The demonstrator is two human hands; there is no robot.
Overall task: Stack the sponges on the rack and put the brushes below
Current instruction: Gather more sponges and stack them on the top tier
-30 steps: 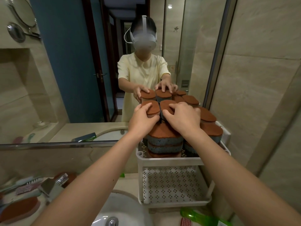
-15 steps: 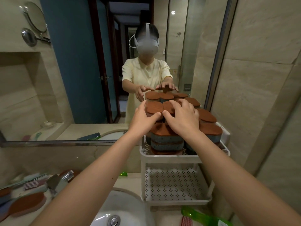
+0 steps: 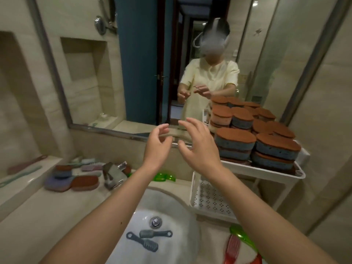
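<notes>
Stacks of brown-topped blue sponges (image 3: 236,141) fill the top tier of a white two-tier rack (image 3: 266,171) at the right. Its perforated lower shelf (image 3: 209,199) holds nothing that I can see. My left hand (image 3: 157,147) and my right hand (image 3: 198,147) hover empty, fingers apart, left of the rack over the sink's back edge. Loose sponges (image 3: 84,182) and long-handled brushes (image 3: 89,161) lie on the counter at the left. Two grey brushes (image 3: 148,239) lie in the basin. A red brush (image 3: 231,248) and a green brush (image 3: 242,235) lie at the bottom right.
A white basin (image 3: 167,216) with a metal tap (image 3: 114,174) sits below my arms. A green object (image 3: 163,177) lies behind the basin. The wall mirror (image 3: 133,63) reflects me and the rack. A raised ledge (image 3: 24,174) on the left carries more brushes.
Both hands have let go of the top sponges and pulled back to the left, off the rack. The view has swung left and down, showing the basin and the counter.
</notes>
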